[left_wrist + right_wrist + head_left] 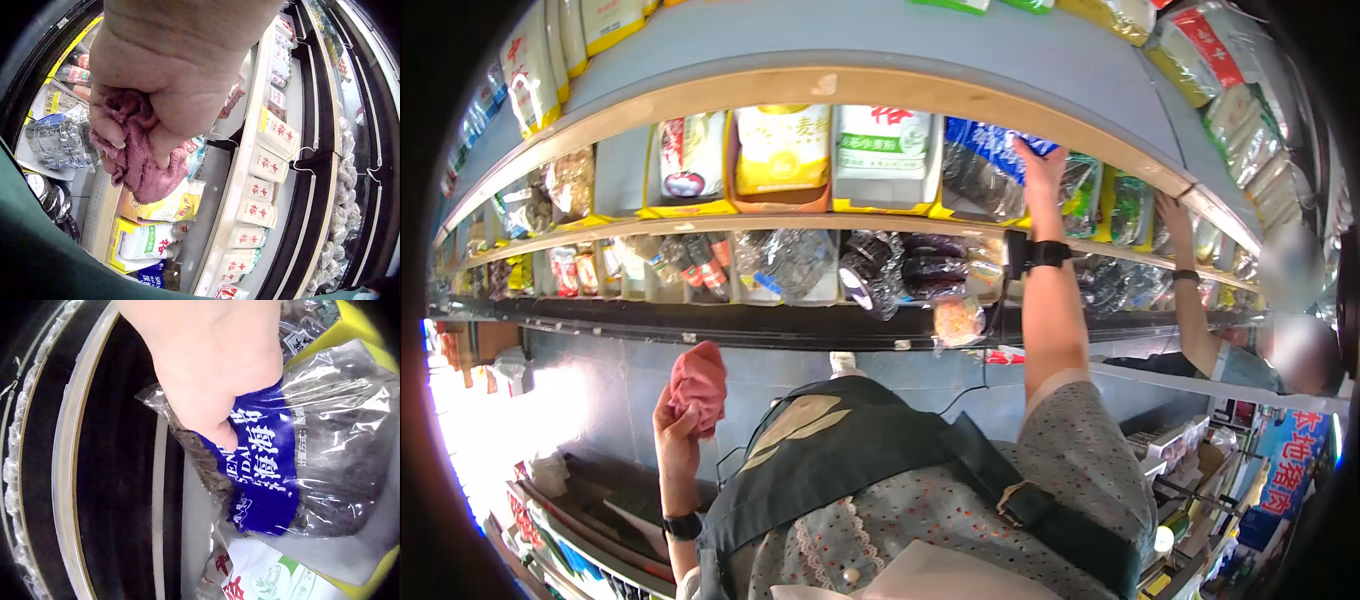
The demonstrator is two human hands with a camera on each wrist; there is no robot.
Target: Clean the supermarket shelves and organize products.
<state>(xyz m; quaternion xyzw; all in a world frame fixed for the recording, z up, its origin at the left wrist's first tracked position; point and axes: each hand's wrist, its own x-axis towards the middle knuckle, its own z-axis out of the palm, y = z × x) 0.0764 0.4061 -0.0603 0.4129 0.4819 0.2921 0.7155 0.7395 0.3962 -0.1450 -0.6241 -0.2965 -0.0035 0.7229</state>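
A crumpled pink cloth (699,388) is gripped in the left hand (677,440), held low in front of the shelves in the head view. In the left wrist view the fingers of the left hand (162,81) curl into the folds of the cloth (147,162). Up on the middle shelf, the right hand (1042,180) holds a clear bag with a blue label (990,150). The right wrist view shows the thumb of the right hand (215,369) on the label of this bag (265,462), which has dark contents; the other fingers are hidden.
White and green flour bags (883,140) and a yellow bag (783,150) stand left of the blue-labelled bag. A lower shelf holds dark wrapped packs (872,270). The wooden shelf edge (820,85) runs above. At the right, a mirrored arm (1190,310) shows.
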